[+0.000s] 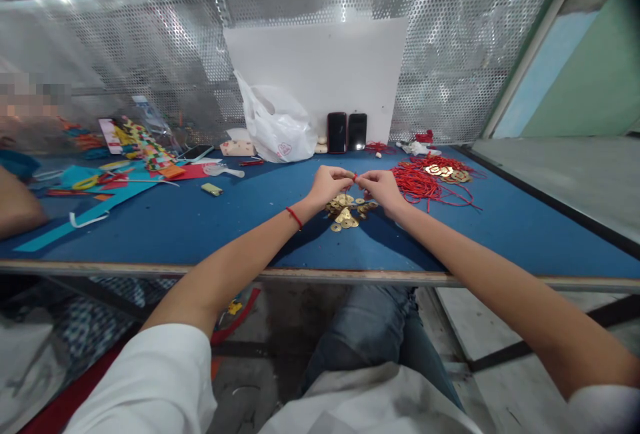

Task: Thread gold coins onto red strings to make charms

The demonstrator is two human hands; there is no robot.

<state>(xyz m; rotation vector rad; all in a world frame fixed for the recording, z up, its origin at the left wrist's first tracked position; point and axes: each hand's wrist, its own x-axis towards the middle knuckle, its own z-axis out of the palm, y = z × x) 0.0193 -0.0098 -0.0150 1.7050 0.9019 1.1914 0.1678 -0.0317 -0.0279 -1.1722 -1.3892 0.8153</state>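
Observation:
My left hand (327,184) and my right hand (383,189) meet fingertip to fingertip above a small pile of gold coins (347,211) on the blue table (200,221). Both hands pinch a short bit of red cord (355,177) between them. A red band circles my left wrist. To the right of my right hand lies a tangle of red cords (425,184), with more gold coins (445,172) strung among them.
A white plastic bag (277,124) and two dark phones (347,131) stand against the white board at the back. Colourful paper pieces, scissors (85,183) and craft scraps cover the table's left part. Another person's arm (15,204) rests at the far left edge.

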